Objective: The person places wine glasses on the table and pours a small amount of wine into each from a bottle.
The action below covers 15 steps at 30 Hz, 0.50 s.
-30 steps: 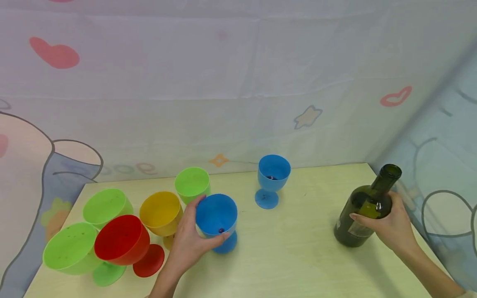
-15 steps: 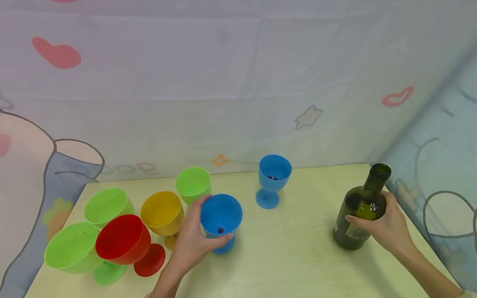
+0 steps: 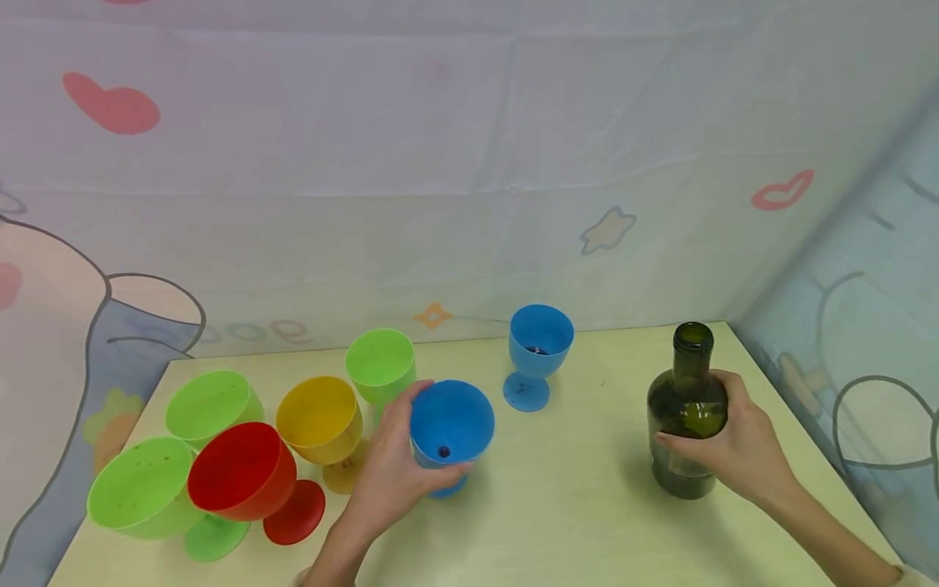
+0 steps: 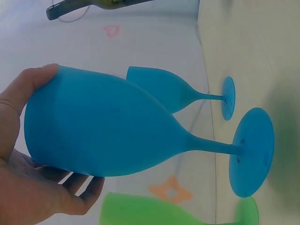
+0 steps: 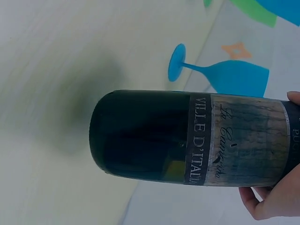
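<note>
In the head view my left hand (image 3: 396, 469) grips a blue plastic goblet (image 3: 451, 416) round its bowl. One small dark bead-like thing (image 3: 443, 452) lies inside it. The left wrist view shows that goblet's foot (image 4: 251, 152) close over the tabletop, with a soft shadow beside it. My right hand (image 3: 737, 452) holds a dark green wine bottle (image 3: 685, 399) round its body. The bottle stands upright, neck up, and the right wrist view shows its printed label (image 5: 243, 140). Behind and between the two hands stands a second blue goblet (image 3: 539, 342) with dark bits in it.
To the left of my left hand stand a yellow goblet (image 3: 319, 420), a red one (image 3: 242, 473) that leans, and several green goblets (image 3: 216, 408). A printed cloth (image 3: 469, 163) hangs along the table's back edge. More cloth (image 3: 880, 285) borders the right side.
The held blue goblet has moved to the right with my left hand. My right hand has brought the wine bottle leftward, and its neck, earlier tilted right, is now nearly straight up.
</note>
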Each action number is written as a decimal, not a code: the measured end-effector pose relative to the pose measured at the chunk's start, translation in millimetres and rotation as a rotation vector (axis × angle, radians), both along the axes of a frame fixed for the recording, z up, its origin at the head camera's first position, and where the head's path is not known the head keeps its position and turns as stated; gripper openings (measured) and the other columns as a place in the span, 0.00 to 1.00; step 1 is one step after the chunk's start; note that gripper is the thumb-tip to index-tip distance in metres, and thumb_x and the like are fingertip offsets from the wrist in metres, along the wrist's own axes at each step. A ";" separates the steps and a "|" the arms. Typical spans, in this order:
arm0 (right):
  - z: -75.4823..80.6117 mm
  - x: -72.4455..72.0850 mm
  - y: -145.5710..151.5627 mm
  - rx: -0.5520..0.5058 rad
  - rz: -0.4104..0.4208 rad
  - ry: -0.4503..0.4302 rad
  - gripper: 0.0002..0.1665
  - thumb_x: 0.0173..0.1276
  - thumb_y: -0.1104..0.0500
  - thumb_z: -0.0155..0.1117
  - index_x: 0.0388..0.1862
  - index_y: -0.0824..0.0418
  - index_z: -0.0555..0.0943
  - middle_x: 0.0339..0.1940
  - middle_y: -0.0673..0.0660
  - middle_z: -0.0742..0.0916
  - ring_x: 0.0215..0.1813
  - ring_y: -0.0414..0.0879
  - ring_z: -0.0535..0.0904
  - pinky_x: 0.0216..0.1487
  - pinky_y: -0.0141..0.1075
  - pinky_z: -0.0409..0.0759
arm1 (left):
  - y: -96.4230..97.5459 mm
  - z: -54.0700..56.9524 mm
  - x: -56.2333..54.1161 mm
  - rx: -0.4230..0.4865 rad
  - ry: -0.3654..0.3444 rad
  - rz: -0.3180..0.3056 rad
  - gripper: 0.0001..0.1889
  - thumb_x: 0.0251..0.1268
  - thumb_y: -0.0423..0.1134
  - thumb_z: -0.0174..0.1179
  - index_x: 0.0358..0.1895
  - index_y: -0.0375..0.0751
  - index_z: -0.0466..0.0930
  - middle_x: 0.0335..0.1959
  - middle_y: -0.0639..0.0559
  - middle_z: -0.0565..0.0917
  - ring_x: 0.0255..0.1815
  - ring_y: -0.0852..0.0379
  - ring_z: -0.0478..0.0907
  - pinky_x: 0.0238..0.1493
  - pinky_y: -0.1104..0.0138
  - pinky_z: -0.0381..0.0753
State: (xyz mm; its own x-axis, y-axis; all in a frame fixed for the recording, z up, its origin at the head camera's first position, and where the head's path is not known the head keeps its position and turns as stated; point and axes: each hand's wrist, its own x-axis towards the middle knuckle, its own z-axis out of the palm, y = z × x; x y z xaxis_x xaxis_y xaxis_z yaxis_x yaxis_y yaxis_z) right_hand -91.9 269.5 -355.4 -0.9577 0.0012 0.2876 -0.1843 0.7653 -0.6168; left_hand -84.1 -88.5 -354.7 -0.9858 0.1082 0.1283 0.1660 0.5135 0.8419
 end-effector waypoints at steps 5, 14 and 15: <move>2.2 0.7 -10.0 0.032 0.062 0.057 0.51 0.35 0.59 0.80 0.55 0.73 0.62 0.40 0.67 0.79 0.38 0.63 0.78 0.35 0.54 0.74 | 5.5 1.7 -0.1 0.014 -0.043 -0.004 0.47 0.38 0.46 0.74 0.65 0.43 0.58 0.61 0.42 0.65 0.60 0.40 0.61 0.50 0.45 0.71; 1.5 1.5 -25.4 0.210 0.133 0.228 0.46 0.28 0.58 0.79 0.48 0.73 0.67 0.37 0.62 0.79 0.36 0.54 0.73 0.37 0.44 0.61 | 15.3 0.2 0.6 0.045 -0.034 -0.044 0.48 0.38 0.47 0.74 0.65 0.43 0.58 0.61 0.45 0.65 0.60 0.43 0.62 0.52 0.46 0.69; 1.3 1.6 -26.9 0.238 0.141 0.254 0.46 0.27 0.57 0.78 0.47 0.73 0.68 0.36 0.62 0.79 0.36 0.54 0.74 0.37 0.45 0.62 | 16.4 0.3 0.6 0.049 -0.032 -0.052 0.48 0.38 0.47 0.74 0.66 0.43 0.57 0.61 0.44 0.65 0.60 0.43 0.62 0.52 0.46 0.69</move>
